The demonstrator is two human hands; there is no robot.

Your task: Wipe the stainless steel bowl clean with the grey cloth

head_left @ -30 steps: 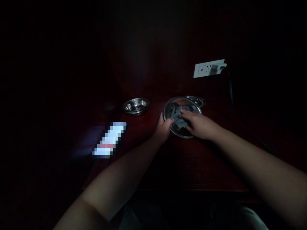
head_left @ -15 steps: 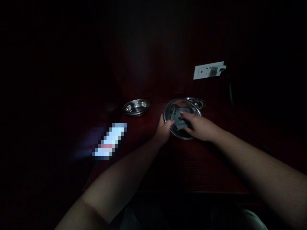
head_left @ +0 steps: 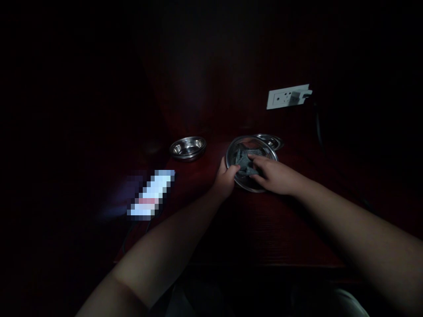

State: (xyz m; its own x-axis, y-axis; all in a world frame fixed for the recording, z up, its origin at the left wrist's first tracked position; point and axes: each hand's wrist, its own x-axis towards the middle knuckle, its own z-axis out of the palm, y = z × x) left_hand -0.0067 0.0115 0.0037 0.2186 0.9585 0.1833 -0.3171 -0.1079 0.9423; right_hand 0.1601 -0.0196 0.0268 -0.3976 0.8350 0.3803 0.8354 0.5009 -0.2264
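Note:
A shiny metal bowl [head_left: 251, 187], tilted toward me, is gripped at its left rim by my left hand [head_left: 226, 178], the thumb over the edge. Inside the bowl lies a crumpled grey-green cloth [head_left: 243, 164]. My right hand [head_left: 272, 175] reaches in from the right, its fingers and thumb closed on the cloth against the bowl's inner wall. Part of the bowl's inside looks perforated, or reflects a pattern; I cannot tell which. Behind the bowl, partly hidden by it, is another metal dish [head_left: 272, 141].
A small stack of metal bowls [head_left: 188, 149] stands to the left on the dark red table [head_left: 257, 237]. Nearer to me on the left is a lit, pixelated screen [head_left: 151, 196] with a cable by it. A wall socket [head_left: 288, 97] holds a plug with a hanging cord.
The cloth has shifted and bunched up a little inside the bowl under my right fingers. My left hand and the bowl have stayed in place.

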